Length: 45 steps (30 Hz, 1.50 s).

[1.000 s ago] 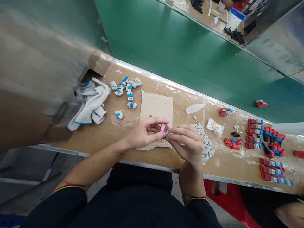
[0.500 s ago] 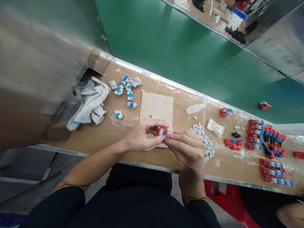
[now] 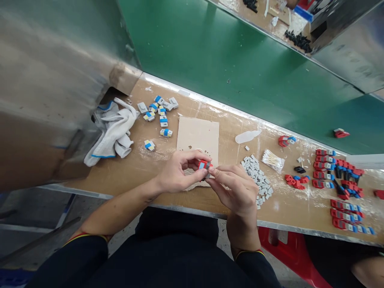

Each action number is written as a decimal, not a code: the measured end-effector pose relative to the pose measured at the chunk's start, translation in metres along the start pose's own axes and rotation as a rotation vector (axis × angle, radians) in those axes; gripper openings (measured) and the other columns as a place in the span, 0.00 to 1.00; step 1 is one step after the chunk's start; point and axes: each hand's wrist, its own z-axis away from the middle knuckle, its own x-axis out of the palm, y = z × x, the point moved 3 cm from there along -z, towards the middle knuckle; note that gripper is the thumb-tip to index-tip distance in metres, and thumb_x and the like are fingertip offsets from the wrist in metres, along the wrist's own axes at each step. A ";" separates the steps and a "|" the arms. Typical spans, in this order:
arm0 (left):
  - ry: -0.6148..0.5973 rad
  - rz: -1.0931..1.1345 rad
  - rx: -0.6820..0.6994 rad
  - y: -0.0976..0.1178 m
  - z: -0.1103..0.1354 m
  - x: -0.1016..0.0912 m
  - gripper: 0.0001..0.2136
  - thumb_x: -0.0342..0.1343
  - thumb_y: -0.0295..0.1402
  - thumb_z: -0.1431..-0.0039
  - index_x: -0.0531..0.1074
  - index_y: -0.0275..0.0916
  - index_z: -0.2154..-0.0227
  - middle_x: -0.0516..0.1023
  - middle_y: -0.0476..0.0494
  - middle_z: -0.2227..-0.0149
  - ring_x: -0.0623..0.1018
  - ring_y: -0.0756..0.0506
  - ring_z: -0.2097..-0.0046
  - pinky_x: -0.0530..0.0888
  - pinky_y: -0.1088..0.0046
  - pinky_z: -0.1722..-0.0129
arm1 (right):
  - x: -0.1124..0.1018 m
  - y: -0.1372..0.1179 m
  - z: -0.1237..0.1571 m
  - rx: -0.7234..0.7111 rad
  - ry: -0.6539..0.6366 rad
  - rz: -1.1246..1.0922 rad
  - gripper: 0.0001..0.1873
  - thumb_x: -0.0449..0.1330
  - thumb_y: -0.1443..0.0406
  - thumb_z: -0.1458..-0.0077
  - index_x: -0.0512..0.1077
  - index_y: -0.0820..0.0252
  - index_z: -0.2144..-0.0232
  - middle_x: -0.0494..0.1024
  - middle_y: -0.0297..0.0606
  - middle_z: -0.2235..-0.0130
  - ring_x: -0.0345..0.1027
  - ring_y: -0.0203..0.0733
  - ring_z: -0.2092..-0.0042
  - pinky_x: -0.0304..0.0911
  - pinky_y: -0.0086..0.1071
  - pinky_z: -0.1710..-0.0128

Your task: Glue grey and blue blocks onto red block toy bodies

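My left hand (image 3: 175,172) is closed around a small red plastic part (image 3: 203,165) with a pale blue panel and a grey end. The fingers and thumb grip it from the left, above a piece of cardboard (image 3: 198,132). My right hand (image 3: 237,186) pinches the grey end of the same part from the right, thumb and forefinger together. Whether a separate small piece is between those fingertips is hidden. Close beyond my right hand lies a heap of small grey pieces (image 3: 260,180).
White gloves (image 3: 115,128) and several grey, blue and yellow parts (image 3: 162,110) lie at the left. To the right are a translucent dropper (image 3: 247,137), a bag of cotton swabs (image 3: 273,161) and rows of red parts (image 3: 324,166). A green surface (image 3: 225,72) runs behind the table.
The red part has tilted slightly in my left hand, and my right fingers have shifted on its grey end. Both hands stay at nearly the same place.
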 end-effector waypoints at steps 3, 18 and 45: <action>-0.004 -0.031 0.050 0.002 0.000 -0.001 0.13 0.69 0.32 0.43 0.82 0.35 0.55 0.86 0.40 0.60 0.85 0.46 0.62 0.86 0.73 0.60 | -0.001 0.002 0.000 0.089 0.041 -0.046 0.18 0.68 0.73 0.38 0.74 0.52 0.48 0.88 0.34 0.61 0.84 0.41 0.61 0.76 0.35 0.65; -0.049 0.001 0.043 0.004 -0.002 -0.001 0.13 0.69 0.31 0.45 0.81 0.36 0.57 0.86 0.41 0.61 0.86 0.46 0.64 0.85 0.74 0.62 | -0.002 0.000 -0.001 0.075 0.089 -0.078 0.27 0.68 0.72 0.38 0.72 0.49 0.39 0.88 0.34 0.62 0.81 0.43 0.63 0.77 0.37 0.65; 0.109 0.077 0.449 -0.004 0.009 0.002 0.12 0.68 0.31 0.35 0.72 0.47 0.53 0.85 0.45 0.47 0.83 0.42 0.39 0.80 0.61 0.38 | 0.017 -0.006 -0.001 0.270 0.219 -0.097 0.18 0.67 0.70 0.40 0.75 0.54 0.48 0.84 0.43 0.53 0.82 0.44 0.55 0.81 0.36 0.61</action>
